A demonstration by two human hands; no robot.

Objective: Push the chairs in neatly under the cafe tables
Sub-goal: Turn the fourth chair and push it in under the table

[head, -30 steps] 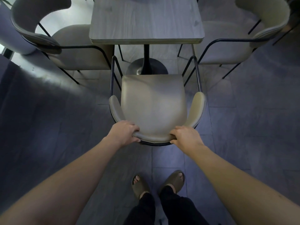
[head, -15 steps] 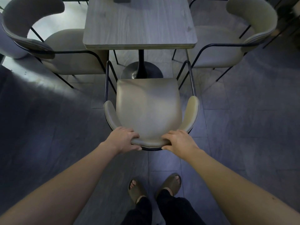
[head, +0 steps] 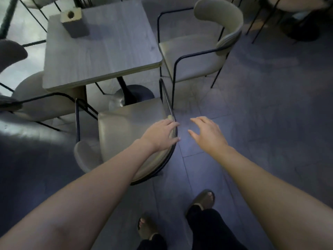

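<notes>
The person stands over a beige padded chair (head: pixel 126 127) with a thin black metal frame, drawn up to the near edge of a square grey wood-grain desk (head: pixel 100 51); the front of its seat sits at the desk's round black pedestal base (head: pixel 134 95), just short of the desk's edge, so most of the seat remains out in the open; the left hand (head: pixel 160 135) rests palm down on the right end of the chair's curved backrest, its fingers (head: pixel 172 126) loosely spread over the padded rim and the black rail beside it; the right hand (head: pixel 207 134) hangs in the air just beside the chair, touching nothing, its fingers (head: pixel 198 120) open and slightly curled above the dark tiled floor (head: pixel 270 132); a second beige chair (head: pixel 196 51) stands at the desk's right side, turned toward it and not tucked under; a third chair (head: pixel 36 98) sits at the left side, partly beneath the desk's corner; a small grey block with a round hole in its pale top (head: pixel 73 22) stands on the far left part of the desk; below, the person's two feet in sandals (head: pixel 204 199) and dark trouser legs show on the floor.
</notes>
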